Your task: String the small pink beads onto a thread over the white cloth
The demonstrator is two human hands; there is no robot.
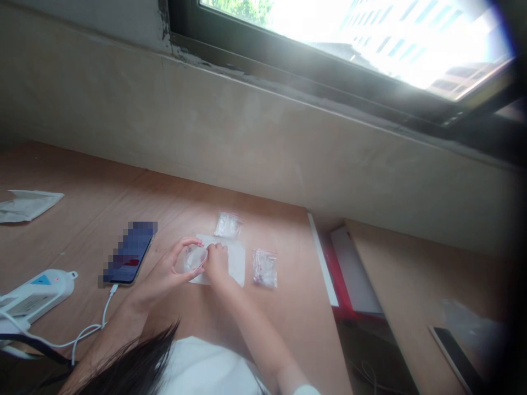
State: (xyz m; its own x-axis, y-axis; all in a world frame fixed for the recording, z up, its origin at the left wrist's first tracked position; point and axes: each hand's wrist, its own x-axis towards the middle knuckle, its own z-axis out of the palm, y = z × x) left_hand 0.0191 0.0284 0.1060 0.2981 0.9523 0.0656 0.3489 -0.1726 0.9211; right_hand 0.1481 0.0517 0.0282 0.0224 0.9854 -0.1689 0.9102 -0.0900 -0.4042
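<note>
My left hand (178,264) curves its thumb and fingers around the sides of a small round clear plastic container (193,258). Right beside the container's rim is my right hand (216,261), with its fingers curled in. Whatever those fingers may pinch is hidden. Both hands are over a white sheet of paper (237,263) on the wooden desk (185,318). Just beyond the sheet lies a small clear zip bag (228,225) with pale contents. Another clear zip bag (264,269), holding small bits with some red showing, lies to the right of it.
A phone (130,255) with a white charging cable (107,307) lies left of my hands. Further left are a white plastic device (45,293) and a white paper packet (31,206). A gap separates the desk from a second table (407,274), where a dark flat object (457,356) lies.
</note>
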